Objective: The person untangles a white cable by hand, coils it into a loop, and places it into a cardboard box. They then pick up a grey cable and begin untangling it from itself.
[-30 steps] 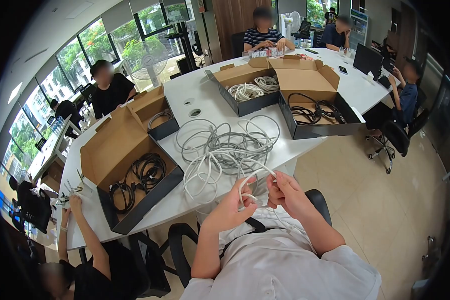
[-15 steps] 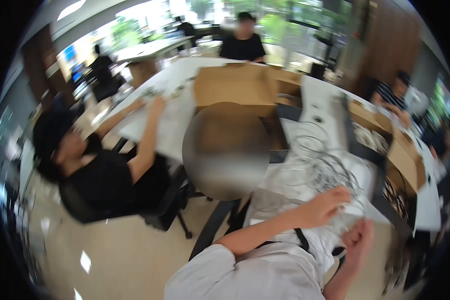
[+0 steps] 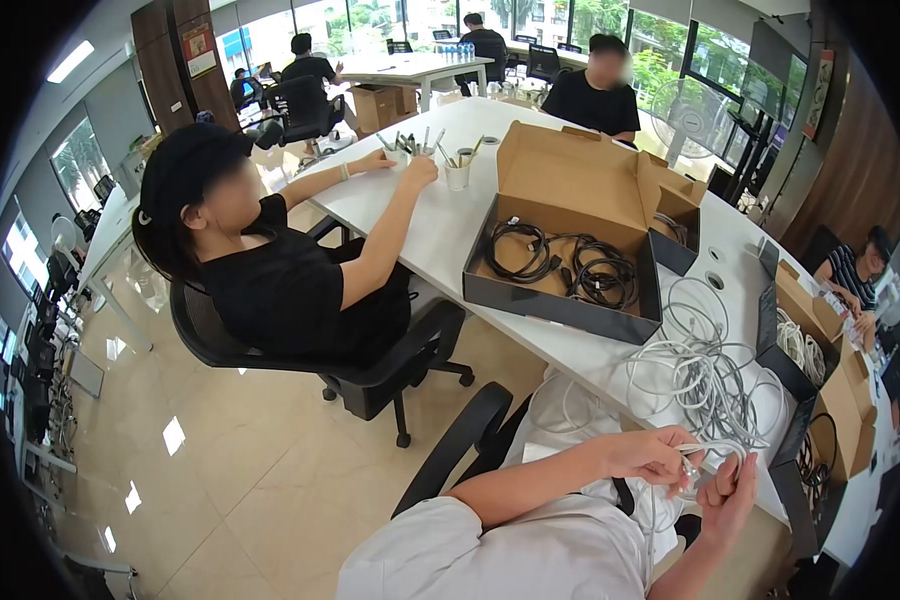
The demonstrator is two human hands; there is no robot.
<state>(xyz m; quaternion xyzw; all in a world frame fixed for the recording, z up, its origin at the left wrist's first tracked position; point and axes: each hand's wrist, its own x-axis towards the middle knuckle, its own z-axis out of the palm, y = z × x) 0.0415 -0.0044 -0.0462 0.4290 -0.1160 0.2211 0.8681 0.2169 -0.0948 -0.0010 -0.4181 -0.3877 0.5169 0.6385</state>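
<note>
Both my hands hold a white cable (image 3: 712,452) low at the right, over my lap. My left hand (image 3: 653,452) pinches one part of it and my right hand (image 3: 730,492) grips a loop of it just to the right. The cable runs up into a tangled heap of white and grey cables (image 3: 705,375) on the white table (image 3: 440,225) right beyond my hands.
An open cardboard box (image 3: 570,230) with coiled black cables lies on the table left of the heap. More open boxes (image 3: 820,370) stand at the right. A person in black (image 3: 280,280) sits on an office chair at my left, reaching to a pen cup (image 3: 457,172). Others sit farther off.
The view has swung left from the table ahead to the seated person in black. My hands stay together on the white cable, now at the frame's lower right.
</note>
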